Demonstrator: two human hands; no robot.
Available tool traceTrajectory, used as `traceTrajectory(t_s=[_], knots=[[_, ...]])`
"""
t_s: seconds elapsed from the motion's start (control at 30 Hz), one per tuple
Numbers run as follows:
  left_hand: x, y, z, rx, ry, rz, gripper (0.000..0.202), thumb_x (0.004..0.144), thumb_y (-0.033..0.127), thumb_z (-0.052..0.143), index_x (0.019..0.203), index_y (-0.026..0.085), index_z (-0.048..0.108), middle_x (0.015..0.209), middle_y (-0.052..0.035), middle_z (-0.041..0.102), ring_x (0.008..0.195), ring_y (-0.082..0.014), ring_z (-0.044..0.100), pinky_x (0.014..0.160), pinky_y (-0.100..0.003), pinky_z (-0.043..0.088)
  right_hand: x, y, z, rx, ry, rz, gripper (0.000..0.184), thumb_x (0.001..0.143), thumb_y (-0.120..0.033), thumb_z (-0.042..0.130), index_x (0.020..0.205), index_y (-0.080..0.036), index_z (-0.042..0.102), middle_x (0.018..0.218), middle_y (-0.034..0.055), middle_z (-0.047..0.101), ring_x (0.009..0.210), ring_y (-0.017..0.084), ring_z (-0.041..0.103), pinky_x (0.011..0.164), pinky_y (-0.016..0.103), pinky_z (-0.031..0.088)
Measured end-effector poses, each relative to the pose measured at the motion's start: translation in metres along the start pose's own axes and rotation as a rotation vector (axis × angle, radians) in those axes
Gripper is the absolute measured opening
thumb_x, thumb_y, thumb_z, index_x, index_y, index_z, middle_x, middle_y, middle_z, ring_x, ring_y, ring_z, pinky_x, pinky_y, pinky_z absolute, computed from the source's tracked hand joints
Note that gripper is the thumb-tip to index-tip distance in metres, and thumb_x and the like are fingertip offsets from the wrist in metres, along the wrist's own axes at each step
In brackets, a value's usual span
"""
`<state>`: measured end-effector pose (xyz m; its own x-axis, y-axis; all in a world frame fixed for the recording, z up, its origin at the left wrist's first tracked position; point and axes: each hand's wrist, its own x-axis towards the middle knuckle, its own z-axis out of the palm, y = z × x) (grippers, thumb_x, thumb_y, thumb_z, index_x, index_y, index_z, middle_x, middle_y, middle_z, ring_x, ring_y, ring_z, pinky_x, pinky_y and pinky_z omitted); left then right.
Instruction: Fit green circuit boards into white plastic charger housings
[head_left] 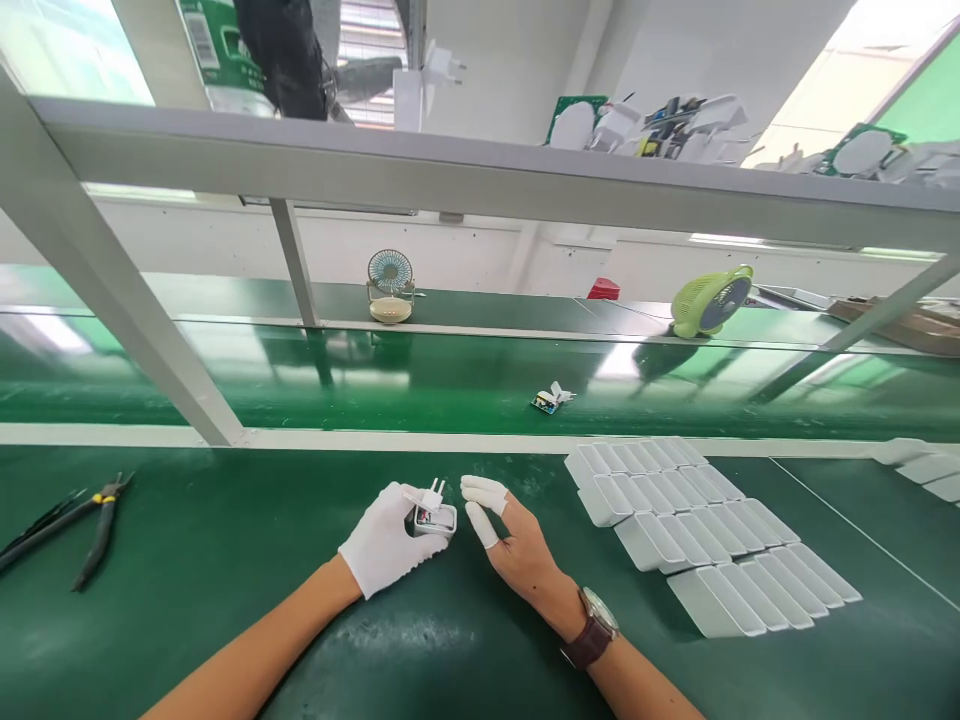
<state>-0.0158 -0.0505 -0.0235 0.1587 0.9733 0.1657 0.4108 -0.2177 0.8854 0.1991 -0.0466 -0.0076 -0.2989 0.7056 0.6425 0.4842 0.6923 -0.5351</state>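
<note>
Two hands: the left hand (386,545) pinches the charger (432,515) in its grip, the right hand (517,545) spread just beside.

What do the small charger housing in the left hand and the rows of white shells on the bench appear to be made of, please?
The charger housing looks like glossy white moulded plastic, its two prongs possibly metal. The white shells look like matte moulded plastic, all identical with smooth rounded edges.

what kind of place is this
Probably an electronics assembly line in a factory. A long green conveyor belt runs past the bench, rows of white plastic charger shells lie ready, and the white-gloved left hand holds a small white plug adapter.
</note>
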Motion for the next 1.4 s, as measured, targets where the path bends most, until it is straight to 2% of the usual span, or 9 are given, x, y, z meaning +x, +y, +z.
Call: traceTrajectory(t_s=[0.13,0.27,0.43,0.57,0.7,0.83,1.0,1.2,1.4], knots=[[0.001,-0.003,0.004,-0.255,-0.075,-0.046,0.03,0.072,0.031,0.076,0.094,0.02,0.06,0.083,-0.0024,0.07,0.074,-0.0192,0.068,0.075,-0.04,0.059,-0.005,0.015,0.001,-0.195,-0.084,-0.029,0.029,0.1,-0.021,0.05,0.126,-0.017,0.062,0.127,0.0148,0.067,0.121,0.026,0.063,0.101,0.047,0.056],[0.011,0.001,-0.01,-0.261,0.044,-0.116,0.039,0.072,0.037,0.079,0.102,0.017,0.065,0.104,-0.011,0.075,0.097,-0.0267,0.072,0.095,-0.048,0.056,-0.011,0.021,0.009,-0.295,-0.168,-0.117,0.029,0.099,-0.017,0.049,0.124,-0.015,0.064,0.124,0.0156,0.068,0.123,0.03,0.061,0.1,0.05,0.057],[0.06,0.003,-0.069,0.031,0.429,-0.273,0.031,0.069,0.033,0.083,0.094,0.019,0.072,0.102,-0.0084,0.076,0.103,-0.0294,0.07,0.101,-0.047,0.052,-0.012,0.022,0.013,-0.366,-0.155,-0.179,0.023,0.099,-0.015,0.05,0.114,-0.014,0.068,0.12,0.0155,0.069,0.119,0.031,0.063,0.096,0.049,0.059],[0.103,-0.01,-0.121,0.077,0.599,-0.346,0.022,0.074,0.024,0.075,0.094,0.015,0.07,0.105,-0.0115,0.074,0.109,-0.0317,0.067,0.104,-0.051,0.048,-0.011,0.022,0.013,-0.39,-0.15,-0.206,0.023,0.098,-0.014,0.05,0.112,-0.014,0.069,0.118,0.0161,0.07,0.117,0.031,0.064,0.095,0.048,0.059],[0.115,-0.026,-0.136,0.1,0.752,-0.426,0.027,0.073,0.02,0.07,0.097,0.01,0.064,0.106,-0.0179,0.071,0.114,-0.0351,0.064,0.103,-0.053,0.048,-0.011,0.023,0.017,-0.371,-0.125,-0.196,0.024,0.097,-0.013,0.051,0.113,-0.017,0.069,0.115,0.0144,0.071,0.115,0.03,0.064,0.097,0.048,0.057],[0.1,-0.029,-0.11,0.093,0.707,-0.384,0.033,0.078,0.029,0.064,0.106,0.012,0.06,0.108,-0.0169,0.069,0.11,-0.03,0.066,0.099,-0.047,0.052,-0.012,0.019,0.022,-0.393,-0.145,-0.132,0.021,0.096,-0.015,0.053,0.11,-0.016,0.069,0.116,0.0145,0.07,0.116,0.03,0.063,0.101,0.047,0.053],[0.086,-0.01,-0.053,0.049,0.304,-0.252,0.029,0.077,0.034,0.065,0.099,0.016,0.066,0.09,-0.0085,0.072,0.082,-0.0239,0.069,0.083,-0.04,0.058,-0.009,0.008,0.017,-0.438,-0.28,-0.057,0.021,0.094,-0.019,0.056,0.111,-0.013,0.069,0.12,0.0155,0.067,0.118,0.03,0.06,0.105,0.044,0.048],[0.093,0.062,0.04,0.132,-0.182,0.187,0.018,0.083,0.031,0.061,0.095,0.021,0.072,0.104,-0.0066,0.073,0.092,-0.0212,0.069,0.086,-0.038,0.058,-0.012,0.017,0.024,-0.321,-0.32,-0.003,0.025,0.087,-0.016,0.06,0.109,-0.01,0.069,0.116,0.0188,0.069,0.114,0.033,0.062,0.104,0.048,0.047],[0.095,0.127,0.131,0.349,-0.571,0.562,0.021,0.082,0.027,0.069,0.102,0.022,0.075,0.14,-0.0096,0.058,0.121,-0.0303,0.06,0.105,-0.049,0.05,-0.028,0.022,0.036,-0.155,-0.089,0.163,0.027,0.086,-0.014,0.058,0.106,-0.023,0.075,0.099,0.0055,0.077,0.1,0.029,0.07,0.096,0.038,0.052]])
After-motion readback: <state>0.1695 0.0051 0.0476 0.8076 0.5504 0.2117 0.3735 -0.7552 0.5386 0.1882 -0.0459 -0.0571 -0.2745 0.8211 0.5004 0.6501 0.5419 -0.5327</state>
